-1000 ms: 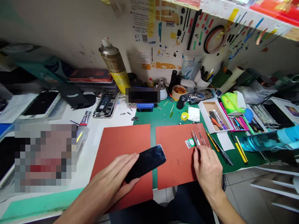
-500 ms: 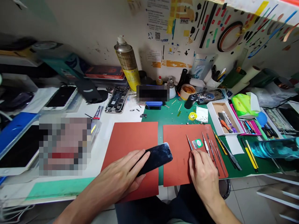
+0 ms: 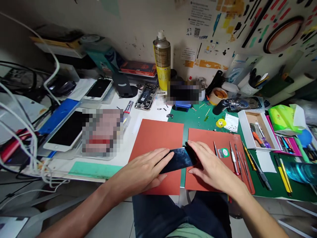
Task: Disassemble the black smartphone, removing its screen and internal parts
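Observation:
A dark smartphone (image 3: 182, 156) with a smudged, glossy face is held slightly tilted over two reddish-brown mats, above the gap between them. My left hand (image 3: 151, 167) grips its left end, fingers across the top and thumb below. At the other end, my right hand (image 3: 209, 163) has its fingertips on the far corner and its thumb near the lower edge. Just right of that hand lies a slim pointed tool (image 3: 215, 148), its lower part hidden. Beside it on the right mat (image 3: 198, 135) are a small green-and-clear packet (image 3: 225, 152) and several metal hand tools (image 3: 233, 158).
An opened phone (image 3: 146, 96) and a yellow spray can (image 3: 162, 62) stand at the back. A white box of tools (image 3: 257, 132) and a blue bottle (image 3: 302, 172) are on the right. Phones, including a white-framed one (image 3: 68, 132), and white cables (image 3: 32, 145) lie left.
My right hand has let go of the slim tool on the right mat and moved left onto the phone's right end. The left hand keeps its hold. The view has shifted left.

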The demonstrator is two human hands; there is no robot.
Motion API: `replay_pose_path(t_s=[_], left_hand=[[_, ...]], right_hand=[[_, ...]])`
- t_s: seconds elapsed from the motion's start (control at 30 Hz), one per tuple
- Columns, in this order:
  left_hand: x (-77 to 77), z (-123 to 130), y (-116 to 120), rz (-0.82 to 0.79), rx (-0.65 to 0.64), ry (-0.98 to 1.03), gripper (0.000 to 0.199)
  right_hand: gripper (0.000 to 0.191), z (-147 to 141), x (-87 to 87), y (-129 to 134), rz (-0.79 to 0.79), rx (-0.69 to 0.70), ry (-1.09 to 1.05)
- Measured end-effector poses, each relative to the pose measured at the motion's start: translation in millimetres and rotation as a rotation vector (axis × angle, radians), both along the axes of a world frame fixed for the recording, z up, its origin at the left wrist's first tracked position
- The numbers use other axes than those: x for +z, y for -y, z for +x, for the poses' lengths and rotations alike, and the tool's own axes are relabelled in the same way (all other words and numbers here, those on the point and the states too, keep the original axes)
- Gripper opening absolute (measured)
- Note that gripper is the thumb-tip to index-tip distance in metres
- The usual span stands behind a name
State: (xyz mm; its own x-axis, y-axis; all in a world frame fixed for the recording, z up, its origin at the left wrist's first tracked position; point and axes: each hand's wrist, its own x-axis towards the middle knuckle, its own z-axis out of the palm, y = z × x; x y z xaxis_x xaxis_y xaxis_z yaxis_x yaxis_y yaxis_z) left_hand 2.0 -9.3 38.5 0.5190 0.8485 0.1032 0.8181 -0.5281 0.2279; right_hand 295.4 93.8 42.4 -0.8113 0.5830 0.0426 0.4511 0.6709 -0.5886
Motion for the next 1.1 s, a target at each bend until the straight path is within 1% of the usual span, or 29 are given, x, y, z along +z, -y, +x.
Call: replay_pose_path(t_s=[0.1, 0.23, 0.3, 0.4, 0.57, 0.7, 0.77, 0.8, 0.9, 0.93, 1.0, 1.1], left_hand=[[-3.3, -2.1, 2.1, -0.067, 0.073, 0.092, 0.067], [-8.7, -4.2, 5.8, -0.072, 0.109, 0.161, 0.067], [-10.1, -5.3, 7.1, -0.086, 0.106, 0.178, 0.068], [-9.4, -6.5, 7.4, -0.108, 0.098, 0.206, 0.065], [-0.8, -7.1, 2.4, -0.168, 0.096, 0.275, 0.058], [5.4, -9.4, -3.6, -0.212, 0.128, 0.298, 0.055], [5.1, -11.1, -6.4, -0.203, 0.151, 0.298, 0.051], [4.2, -11.8, -7.7, -0.196, 0.160, 0.300, 0.049], [0.2, -12.9, -11.6, -0.165, 0.175, 0.315, 0.046], [-1.1, -13.0, -12.9, -0.157, 0.182, 0.320, 0.046], [-3.4, -12.8, -15.4, -0.137, 0.205, 0.327, 0.045], [-6.5, -12.0, -18.2, -0.073, 0.238, 0.333, 0.044]], right_hand=[[0.088, -2.8, 10.2, -19.8, -0.010, 0.110, 0.062], [0.082, -5.5, 18.9, -27.8, 0.005, 0.178, 0.131], [0.078, -5.2, 21.6, -29.3, 0.005, 0.187, 0.154], [0.078, -3.5, 23.7, -33.9, -0.025, 0.189, 0.166], [0.074, -2.1, 23.8, -46.6, -0.148, 0.183, 0.157], [0.066, -1.3, 25.3, -52.0, -0.205, 0.134, 0.117], [0.058, 1.4, 27.2, -49.5, -0.158, 0.067, 0.052], [0.051, 3.5, 28.4, -46.4, -0.093, 0.003, -0.005], [0.019, 10.2, 31.3, -30.4, 0.189, -0.244, -0.185], [0.012, 11.6, 31.6, -23.5, 0.245, -0.287, -0.204], [0.010, 11.6, 30.1, -9.7, 0.246, -0.272, -0.175], [0.015, 4.0, 20.8, 5.4, 0.156, -0.189, -0.096]])
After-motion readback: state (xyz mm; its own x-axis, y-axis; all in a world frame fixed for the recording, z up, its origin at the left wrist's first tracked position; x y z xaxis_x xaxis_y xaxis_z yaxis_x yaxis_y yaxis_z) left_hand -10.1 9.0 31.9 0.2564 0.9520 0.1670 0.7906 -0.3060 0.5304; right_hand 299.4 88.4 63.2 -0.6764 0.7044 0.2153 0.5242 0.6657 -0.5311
